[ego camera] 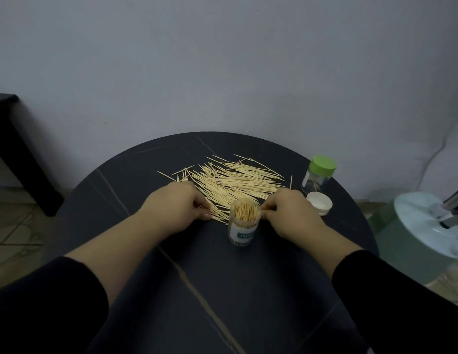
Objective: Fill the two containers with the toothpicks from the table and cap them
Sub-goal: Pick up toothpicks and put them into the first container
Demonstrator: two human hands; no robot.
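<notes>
Two containers stand on the round dark surface (197,264), which has pale veins running across it. Nearest the person is the open container (242,226), a clear upright jar with a label on its side. It has no cap and is packed to the rim with toothpicks standing on end. The green-capped container (318,176) stands well apart from it at the far right edge, clear-walled with its lid on, and only a few sticks show inside. Just in front of that jar the white cap (320,203) lies on the surface with its hollow side up.

Most of the loose toothpicks (233,180) lie in a wide, flat heap across the middle of the surface, behind and to the left of the open container.

At the near left corner of the heap, the left hand (176,208) rests with its fingers (206,215) curled down and closed on a few of the loose sticks. The right hand (290,213) sits just beside the open container, on its right. Its fingers (267,209) are bent and drawn together at the rim; whether they hold sticks, touch the rim or hold nothing I cannot tell.

Both forearms are bare above black sleeves (44,302).
</notes>
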